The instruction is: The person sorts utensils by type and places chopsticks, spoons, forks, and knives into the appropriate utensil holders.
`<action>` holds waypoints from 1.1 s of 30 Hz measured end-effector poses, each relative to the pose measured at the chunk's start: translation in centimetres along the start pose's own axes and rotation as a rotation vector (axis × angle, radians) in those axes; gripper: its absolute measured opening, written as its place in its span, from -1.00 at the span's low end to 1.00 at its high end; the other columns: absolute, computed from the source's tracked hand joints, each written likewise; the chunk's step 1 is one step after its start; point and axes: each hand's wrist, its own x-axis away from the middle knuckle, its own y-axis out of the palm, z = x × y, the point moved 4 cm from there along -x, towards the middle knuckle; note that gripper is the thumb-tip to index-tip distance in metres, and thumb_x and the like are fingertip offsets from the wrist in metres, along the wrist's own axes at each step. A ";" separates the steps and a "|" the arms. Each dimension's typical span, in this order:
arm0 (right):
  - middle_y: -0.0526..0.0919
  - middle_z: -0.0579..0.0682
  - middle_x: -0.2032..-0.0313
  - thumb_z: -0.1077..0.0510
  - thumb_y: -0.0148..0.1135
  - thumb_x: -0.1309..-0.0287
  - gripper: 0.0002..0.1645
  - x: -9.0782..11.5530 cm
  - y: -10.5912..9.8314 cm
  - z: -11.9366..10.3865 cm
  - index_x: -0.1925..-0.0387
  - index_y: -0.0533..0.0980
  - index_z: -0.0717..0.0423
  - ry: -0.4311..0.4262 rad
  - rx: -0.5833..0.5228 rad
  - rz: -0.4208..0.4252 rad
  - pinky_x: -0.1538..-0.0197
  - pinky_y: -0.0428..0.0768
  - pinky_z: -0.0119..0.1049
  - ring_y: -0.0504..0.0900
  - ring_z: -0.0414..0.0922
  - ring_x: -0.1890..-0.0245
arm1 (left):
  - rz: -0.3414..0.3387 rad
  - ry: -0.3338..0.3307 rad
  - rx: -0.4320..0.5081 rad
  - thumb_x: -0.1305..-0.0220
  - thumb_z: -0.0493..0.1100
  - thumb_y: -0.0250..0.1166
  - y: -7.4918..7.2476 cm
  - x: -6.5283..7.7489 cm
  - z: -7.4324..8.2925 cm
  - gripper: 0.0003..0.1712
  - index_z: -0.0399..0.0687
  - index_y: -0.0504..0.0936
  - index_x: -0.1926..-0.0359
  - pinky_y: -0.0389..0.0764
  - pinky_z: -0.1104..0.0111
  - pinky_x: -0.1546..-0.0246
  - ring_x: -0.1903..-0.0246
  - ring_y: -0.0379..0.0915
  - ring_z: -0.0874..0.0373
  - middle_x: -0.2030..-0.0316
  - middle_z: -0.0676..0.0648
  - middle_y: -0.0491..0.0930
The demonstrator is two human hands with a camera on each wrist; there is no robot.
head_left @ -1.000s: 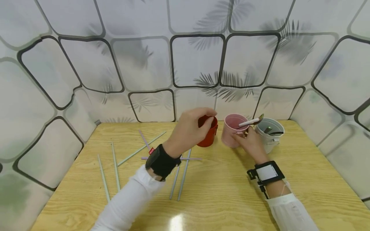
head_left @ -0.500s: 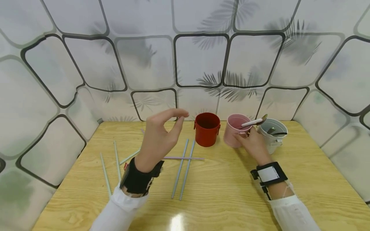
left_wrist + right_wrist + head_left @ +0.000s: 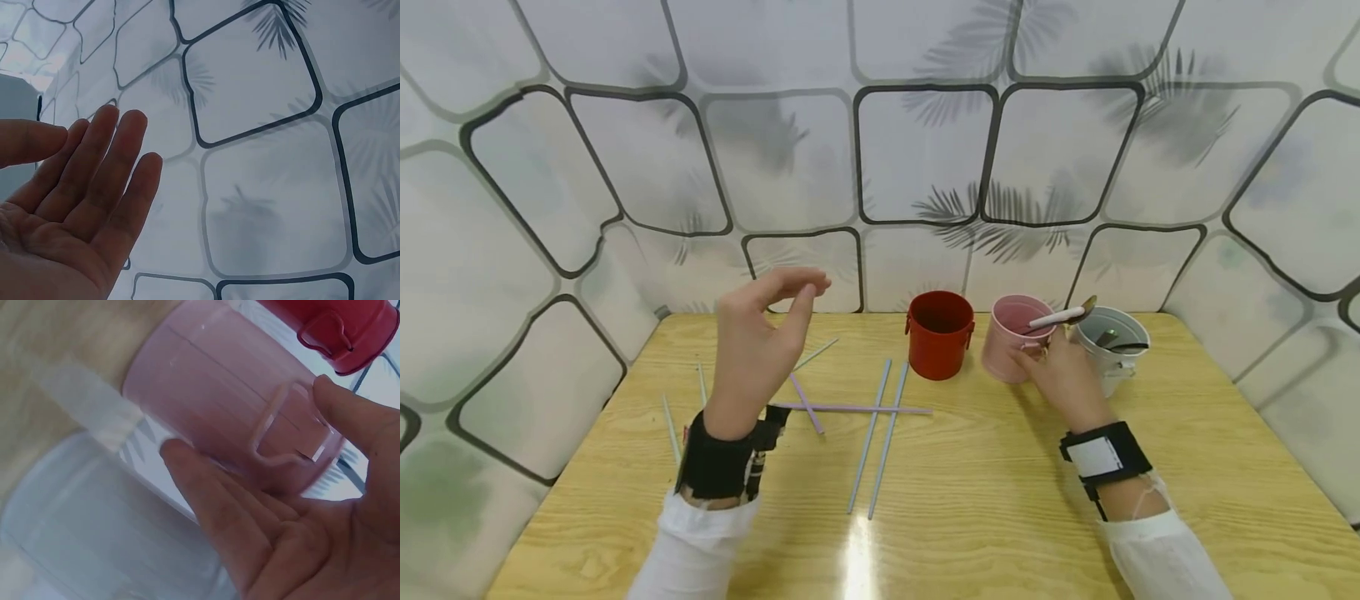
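My left hand point(image 3: 756, 350) hovers over the left part of the table, fingers loosely bent and thumb raised near the index finger. Nothing lies in its palm in the left wrist view. At the back right, my right hand point(image 3: 1063, 371) holds the side of a small pink bucket point(image 3: 1002, 350). In the right wrist view the thumb is at the wire handle near the rim, and the fingers lie along the side between the pink bucket and a white bucket point(image 3: 106, 512). A spoon with a white handle point(image 3: 1056, 317) leans across the pink rim.
A red bucket point(image 3: 936, 354) stands left of the pink one. Spoons point(image 3: 1107, 337) stick up inside the white bucket. Blue chopsticks point(image 3: 868, 442), crossed by a lilac chopstick point(image 3: 850, 407), lie mid-table; green chopsticks point(image 3: 672, 429) lie farther left. A patterned cloth wall point(image 3: 917, 167) encloses the back.
My left hand has moved left, away from the red bucket, uncovering it and the crossed chopsticks. The right hand stays at the pink bucket.
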 end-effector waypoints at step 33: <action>0.64 0.29 -0.12 0.00 0.46 -0.27 -0.06 -0.4 -0.3 -7.5 -0.52 0.26 0.25 -0.041 -0.318 0.023 -0.02 0.69 -0.18 0.66 0.16 0.03 | 0.023 -0.081 -0.021 -0.45 -0.38 0.25 -1.3 -0.2 -0.6 -0.82 -0.23 0.76 0.05 0.65 0.35 0.00 0.14 0.69 0.12 0.14 -0.10 0.77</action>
